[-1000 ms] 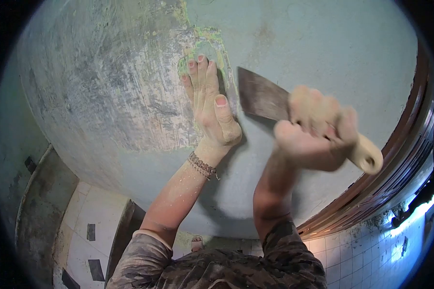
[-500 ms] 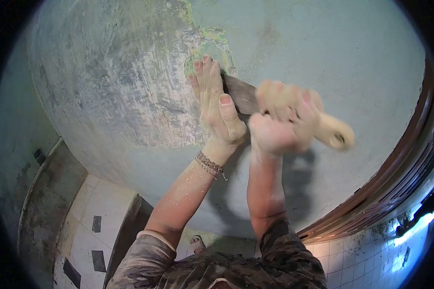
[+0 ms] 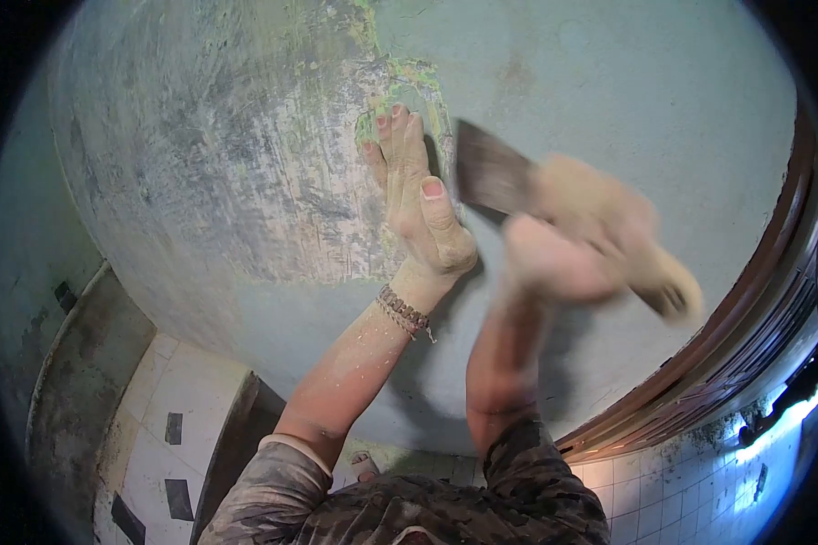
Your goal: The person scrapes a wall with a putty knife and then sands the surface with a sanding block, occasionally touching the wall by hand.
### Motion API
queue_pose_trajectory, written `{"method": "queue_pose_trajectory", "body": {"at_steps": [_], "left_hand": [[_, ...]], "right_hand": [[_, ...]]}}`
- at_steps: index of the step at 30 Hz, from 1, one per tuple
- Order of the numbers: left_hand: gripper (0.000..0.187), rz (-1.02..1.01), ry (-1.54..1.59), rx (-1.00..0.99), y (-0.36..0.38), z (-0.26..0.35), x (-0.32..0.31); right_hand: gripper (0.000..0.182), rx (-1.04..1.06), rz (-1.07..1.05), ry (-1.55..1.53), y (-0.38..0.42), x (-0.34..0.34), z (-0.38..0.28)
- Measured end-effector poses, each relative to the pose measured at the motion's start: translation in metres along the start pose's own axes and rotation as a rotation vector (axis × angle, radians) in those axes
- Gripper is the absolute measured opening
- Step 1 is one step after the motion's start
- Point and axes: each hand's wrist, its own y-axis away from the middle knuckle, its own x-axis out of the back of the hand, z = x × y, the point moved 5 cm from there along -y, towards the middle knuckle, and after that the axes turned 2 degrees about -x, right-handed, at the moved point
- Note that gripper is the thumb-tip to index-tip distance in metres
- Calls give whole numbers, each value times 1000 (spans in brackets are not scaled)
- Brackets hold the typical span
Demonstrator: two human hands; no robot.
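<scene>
My left hand (image 3: pixel 413 186) lies against the painted wall (image 3: pixel 627 100), fingers stretched upward and thumb held apart. It rests at the right edge of a scraped patch (image 3: pixel 282 182), where grey and whitish layers show with bits of yellow-green paint. Dust coats the hand and forearm, and a braided bracelet (image 3: pixel 402 311) circles the wrist. To the right, my right hand (image 3: pixel 591 232) is wrapped round the handle of a scraper (image 3: pixel 491 168). Its wide, dark blade points left toward my left hand, with a gap between them. Motion smears the right hand and the handle's end.
A brown wooden frame (image 3: pixel 763 263) curves along the right side. At lower left, a low ledge (image 3: pixel 91 363) stands beside pale floor tiles (image 3: pixel 186 372) with dark patches. My sandalled foot (image 3: pixel 364 466) shows below, and bright light falls on tiles at lower right.
My right hand has swung the scraper right and slightly down, so its blade has come away from beside my left hand. The left hand stays nearly in place on the wall.
</scene>
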Motion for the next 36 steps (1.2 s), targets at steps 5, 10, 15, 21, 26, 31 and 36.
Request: {"method": "queue_pose_trajectory", "body": {"at_steps": [5, 10, 15, 21, 26, 31, 36], "left_hand": [[58, 18, 19, -17, 1, -2, -1], [58, 24, 26, 8, 1, 0, 0], [57, 31, 26, 0, -1, -1, -2], [61, 62, -22, 33, 0, 1, -4], [59, 70, 55, 23, -5, 4, -6], [59, 117, 77, 35, -13, 4, -9], [58, 153, 63, 31, -18, 3, -9]], "right_hand": [[34, -30, 49, 218, -2, -12, 3], [38, -110, 82, 102, -3, -11, 20], [39, -86, 24, -92, -12, -7, 15], [40, -118, 58, 135, -7, -7, 25], [41, 24, -82, 51, -17, -15, 2], [37, -69, -68, 54, -10, -24, 26], [36, 186, -113, 133, -14, -26, 13]]}}
